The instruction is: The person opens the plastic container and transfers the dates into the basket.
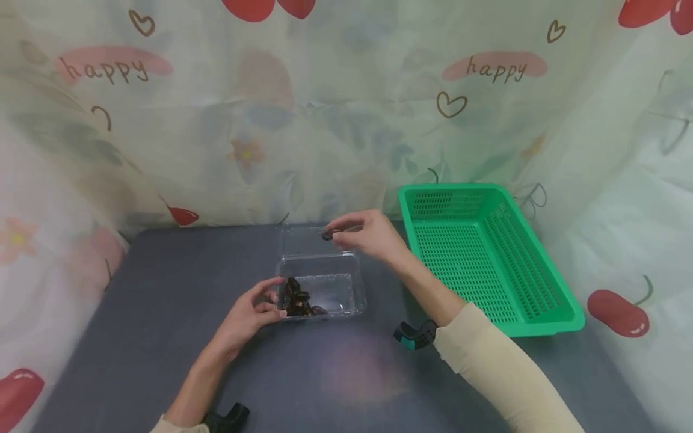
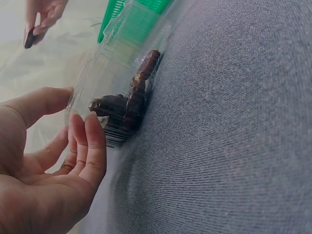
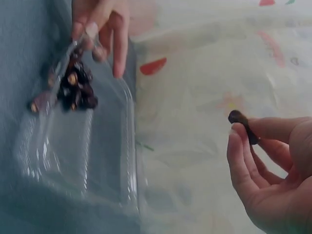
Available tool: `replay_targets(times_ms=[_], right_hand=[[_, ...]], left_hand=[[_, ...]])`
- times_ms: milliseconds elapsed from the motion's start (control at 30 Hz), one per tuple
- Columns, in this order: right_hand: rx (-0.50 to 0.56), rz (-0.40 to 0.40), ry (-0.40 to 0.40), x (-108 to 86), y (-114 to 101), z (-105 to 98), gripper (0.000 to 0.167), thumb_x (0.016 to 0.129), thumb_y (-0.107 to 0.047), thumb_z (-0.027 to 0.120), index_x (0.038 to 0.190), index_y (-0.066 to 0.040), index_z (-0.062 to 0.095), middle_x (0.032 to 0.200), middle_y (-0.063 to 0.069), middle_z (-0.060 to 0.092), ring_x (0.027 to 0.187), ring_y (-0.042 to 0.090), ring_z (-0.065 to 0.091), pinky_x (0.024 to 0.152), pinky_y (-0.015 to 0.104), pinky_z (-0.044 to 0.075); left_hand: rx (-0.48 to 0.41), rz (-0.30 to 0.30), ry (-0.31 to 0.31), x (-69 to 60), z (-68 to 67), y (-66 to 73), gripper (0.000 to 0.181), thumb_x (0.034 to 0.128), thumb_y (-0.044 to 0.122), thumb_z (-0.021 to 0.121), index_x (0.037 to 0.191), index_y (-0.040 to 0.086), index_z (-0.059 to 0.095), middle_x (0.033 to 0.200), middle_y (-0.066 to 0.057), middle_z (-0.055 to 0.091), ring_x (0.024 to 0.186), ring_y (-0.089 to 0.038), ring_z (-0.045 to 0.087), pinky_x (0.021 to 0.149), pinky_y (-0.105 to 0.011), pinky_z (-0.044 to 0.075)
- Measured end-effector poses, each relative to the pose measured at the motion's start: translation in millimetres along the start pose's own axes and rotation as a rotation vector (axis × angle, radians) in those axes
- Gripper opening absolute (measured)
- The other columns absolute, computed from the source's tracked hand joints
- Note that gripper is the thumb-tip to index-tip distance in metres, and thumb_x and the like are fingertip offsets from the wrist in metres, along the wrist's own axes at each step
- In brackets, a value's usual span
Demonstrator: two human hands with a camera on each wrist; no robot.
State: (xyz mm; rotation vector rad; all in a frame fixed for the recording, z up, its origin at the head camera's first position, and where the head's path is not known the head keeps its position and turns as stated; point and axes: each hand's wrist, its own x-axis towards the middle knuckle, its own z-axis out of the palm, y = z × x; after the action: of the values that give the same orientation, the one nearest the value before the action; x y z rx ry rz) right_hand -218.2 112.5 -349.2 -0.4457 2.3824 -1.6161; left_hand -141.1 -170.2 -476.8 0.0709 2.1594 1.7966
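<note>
A clear plastic box [image 1: 330, 294] with a hinged lid [image 1: 303, 240] lies on the table, its lid folded back. Several dark brown dates [image 1: 296, 299] are heaped at its left end; in the left wrist view the dates [image 2: 136, 92] show through the wall. My left hand [image 1: 246, 316] holds the box by its left side, thumb and fingertips at the wall and rim. Above the lid, my right hand [image 1: 373, 237] pinches one date [image 3: 243, 126] between thumb and fingertips, clear of the box.
A green plastic basket [image 1: 533, 264] with slotted walls stands to the right, close by the right forearm. The grey cloth-covered table [image 1: 178, 288] meets a printed curtain [image 1: 346, 150] at the back and sides. Each wrist wears a black device [image 1: 414, 335].
</note>
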Motion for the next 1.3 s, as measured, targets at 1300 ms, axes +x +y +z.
replay_targets(times_ms=[1300], right_hand=[[0.338, 0.058, 0.133, 7.1, 98.1, -151.8, 0.039, 0.097, -0.01, 0.065, 0.131, 0.006, 0.058, 0.12, 0.008, 0.063, 0.11, 0.023, 0.064, 0.097, 0.037, 0.049]], left_hand=[[-0.026, -0.009, 0.022, 2.8, 5.0, 3.7, 0.068, 0.0875, -0.002, 0.07, 0.148, 0.014, 0.043, 0.108, -0.014, 0.045, 0.084, -0.019, 0.058, 0.079, -0.036, 0.052]])
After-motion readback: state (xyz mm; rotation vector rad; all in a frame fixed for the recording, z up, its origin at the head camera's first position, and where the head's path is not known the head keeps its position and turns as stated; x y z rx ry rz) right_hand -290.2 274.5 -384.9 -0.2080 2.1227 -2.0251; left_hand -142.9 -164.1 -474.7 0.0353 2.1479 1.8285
